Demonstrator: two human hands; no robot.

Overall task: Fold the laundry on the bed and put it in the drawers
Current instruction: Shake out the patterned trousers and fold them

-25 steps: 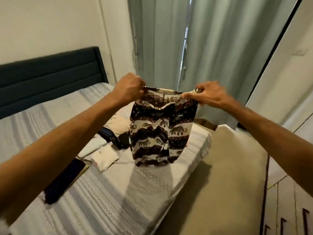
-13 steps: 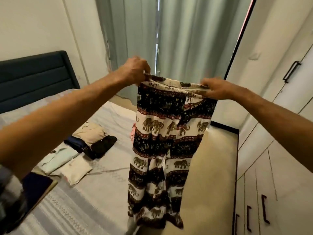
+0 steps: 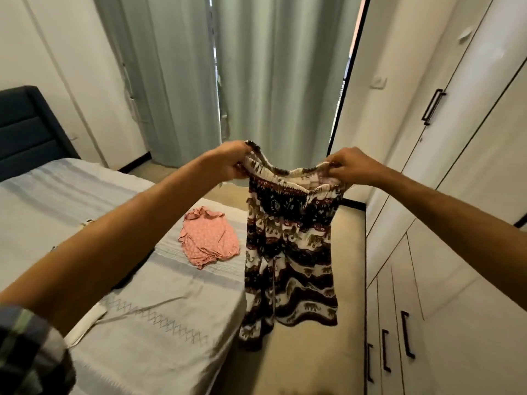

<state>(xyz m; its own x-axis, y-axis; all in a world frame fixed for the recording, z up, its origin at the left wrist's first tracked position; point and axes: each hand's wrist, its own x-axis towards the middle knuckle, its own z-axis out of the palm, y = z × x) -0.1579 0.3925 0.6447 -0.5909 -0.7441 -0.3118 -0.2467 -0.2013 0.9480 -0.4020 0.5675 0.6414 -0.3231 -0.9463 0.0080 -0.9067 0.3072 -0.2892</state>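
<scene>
Elephant-print trousers (image 3: pixel 291 252) in black, white and dark red hang in the air over the floor beside the bed. My left hand (image 3: pixel 229 161) grips the left end of their elastic waistband and my right hand (image 3: pixel 349 166) grips the right end, both at chest height. The legs dangle down past the bed's corner. A crumpled pink dotted garment (image 3: pixel 209 238) lies on the bed (image 3: pixel 159 303) near its right edge.
White wardrobe doors and drawers with black handles (image 3: pixel 406 339) line the right side. Grey-green curtains (image 3: pixel 251 78) hang straight ahead. A strip of beige floor (image 3: pixel 308 357) runs between bed and wardrobe. The dark headboard (image 3: pixel 25 129) is at far left.
The view has swung right, from the bed toward the wardrobe. The trousers, still held by the waistband, now hang over the floor. The folded pile has left the view and the pink garment has appeared.
</scene>
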